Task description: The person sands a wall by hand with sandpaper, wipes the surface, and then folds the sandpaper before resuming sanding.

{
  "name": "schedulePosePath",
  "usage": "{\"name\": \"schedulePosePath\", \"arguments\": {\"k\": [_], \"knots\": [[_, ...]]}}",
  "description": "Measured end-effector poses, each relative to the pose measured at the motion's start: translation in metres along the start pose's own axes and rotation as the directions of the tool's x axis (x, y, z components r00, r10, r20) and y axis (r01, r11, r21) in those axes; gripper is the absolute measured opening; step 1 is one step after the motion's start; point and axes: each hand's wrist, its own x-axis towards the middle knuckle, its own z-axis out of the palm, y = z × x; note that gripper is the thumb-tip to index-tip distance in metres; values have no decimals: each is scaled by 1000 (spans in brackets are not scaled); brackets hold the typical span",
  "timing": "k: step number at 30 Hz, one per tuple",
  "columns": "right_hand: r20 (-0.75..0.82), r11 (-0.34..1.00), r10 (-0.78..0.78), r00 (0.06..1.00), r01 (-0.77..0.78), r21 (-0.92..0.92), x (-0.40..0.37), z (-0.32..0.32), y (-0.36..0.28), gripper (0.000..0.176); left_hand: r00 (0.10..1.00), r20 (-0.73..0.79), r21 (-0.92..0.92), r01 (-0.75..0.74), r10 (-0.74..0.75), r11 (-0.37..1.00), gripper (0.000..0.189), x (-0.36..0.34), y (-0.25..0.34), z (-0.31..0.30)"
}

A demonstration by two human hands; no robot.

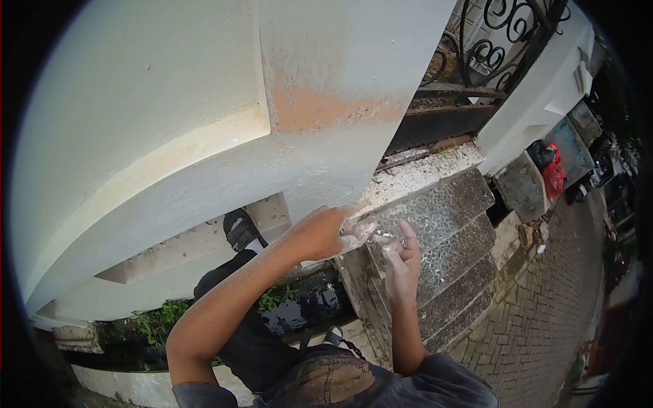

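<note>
My left hand, dusted white, is closed in front of the lower wall edge, round a pale, dusty thing too small to make out. Close to its right is my right hand, also coated with white dust, its fingers apart and one pointing up. A finger of it reaches toward the left hand; whether they touch is unclear. Behind the hands are speckled stone steps. Above them stands a white wall with a bare orange-brown patch.
A black scrolled iron gate is at the upper right. My sandaled foot rests on a ledge over a dark water-filled ditch with green plants. Red and black bags lie beside a brick-paved path.
</note>
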Motion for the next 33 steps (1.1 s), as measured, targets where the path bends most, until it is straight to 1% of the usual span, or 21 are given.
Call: {"name": "schedulePosePath", "arguments": {"k": [1, 3, 4, 7, 10, 13, 16, 19, 22, 25, 27, 28, 29, 30, 31, 32, 33], "knots": [[105, 994, -91, 990, 85, 62, 0, 2, 1, 96, 1000, -9, -19, -17, 17, 1000, 49, -1, 1, 0], [294, 951, -282, 913, 226, 210, 0, 11, 7, 90, 999, -29, -43, -31, 30, 999, 46, -1, 0, 0], [223, 932, -341, 913, 298, 205, 1, 15, 11, 84, 999, -38, -57, -37, 35, 998, 45, -1, 0, 1], [150, 972, -228, 962, 235, -32, 5, 11, 14, 78, 996, 35, -317, 90, -83, 944, 50, 2, -2, -2], [25, 996, -87, 996, 88, -18, 4, 3, 26, 70, 995, 19, -512, 93, -97, 854, 32, 7, -9, -2], [22, 986, -151, 988, 149, 74, -3, 6, 28, 65, 978, -81, -460, 135, -192, 878, 21, 7, -3, -4], [-45, 977, -131, 990, 137, 166, -10, 25, 10, 67, 975, -143, -368, 107, -170, 924, 17, 8, -6, -2], [40, 884, -126, 991, 94, 458, -14, 41, -4, 66, 973, -30, -541, 175, -227, 823, 18, 9, -8, -1], [127, 951, -192, 973, 153, 267, -10, 30, 8, 73, 977, -153, -470, 59, -147, 881, 18, 7, -7, -1], [20, 999, 28, 999, -29, 45, -9, 21, 9, 84, 979, -151, -472, 48, -134, 881, 18, 10, -12, 3], [52, 977, -2, 999, -9, 215, -9, 22, 11, 89, 984, -144, -426, 36, -107, 904, 17, 10, -11, 1], [147, 970, -114, 982, 79, 228, -8, 22, 14, 88, 986, -139, -402, 29, -92, 915, 17, 9, -10, 0], [238, 954, -224, 945, 164, 250, -8, 22, 16, 86, 983, -170, -376, 3, -72, 927, 17, 9, -12, 1], [246, 956, -172, 954, 101, 275, -8, 19, 17, 87, 978, -200, -352, -22, -52, 936, 18, 9, -14, 4], [203, 977, -203, 958, 185, 106, -7, 19, 20, 86, 973, -228, -328, -45, -33, 943, 19, 10, -15, 6], [166, 964, -243, 956, 257, -68, -5, 20, 23, 84, 984, -166, -334, 3, -61, 942, 20, 11, -16, 7], [134, 918, -288, 948, 314, -242, -4, 21, 24, 83, 991, -102, -337, 52, -91, 940, 21, 11, -16, 6]]}}
